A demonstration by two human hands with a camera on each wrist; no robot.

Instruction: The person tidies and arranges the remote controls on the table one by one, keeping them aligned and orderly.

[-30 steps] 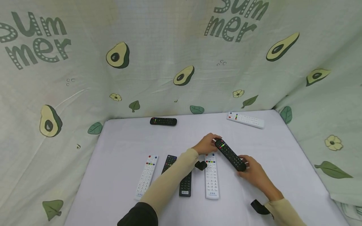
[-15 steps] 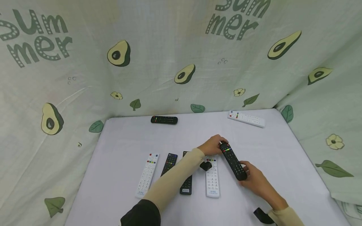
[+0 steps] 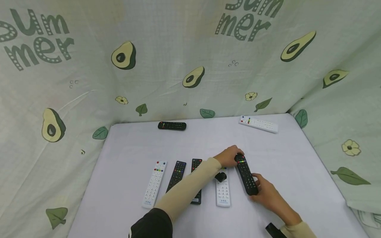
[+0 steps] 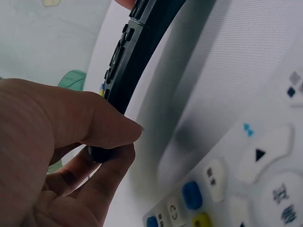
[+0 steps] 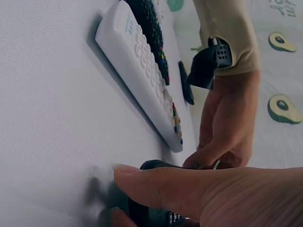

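Observation:
Both hands hold one black remote control (image 3: 247, 175) between them, close over the white table, right of a white remote. My left hand (image 3: 229, 156) pinches its far end, the one with coloured buttons. At the near end my right hand (image 3: 265, 191) grips it from the right side. The left wrist view shows thumb and fingers pinching the tip of the black remote (image 4: 130, 71), seen edge-on. In the right wrist view the thumb lies across the black remote's end (image 5: 142, 210), and the left hand (image 5: 227, 127) appears beyond. The nearest white remote (image 3: 223, 193) is partly covered by the left wrist camera.
Left of it lie two black remotes, one (image 3: 177, 173) tilted and one (image 3: 196, 163) partly under the left sleeve, then another white remote (image 3: 154, 185). Along the back edge are a black remote (image 3: 172, 126) and a white remote (image 3: 258, 124). A printed cloth (image 3: 160, 49) hangs behind the table (image 3: 119, 172).
Both hands have brought the black remote toward the person and slightly right. It has turned from slanted to more nearly upright in the head view, lining up closer with the row.

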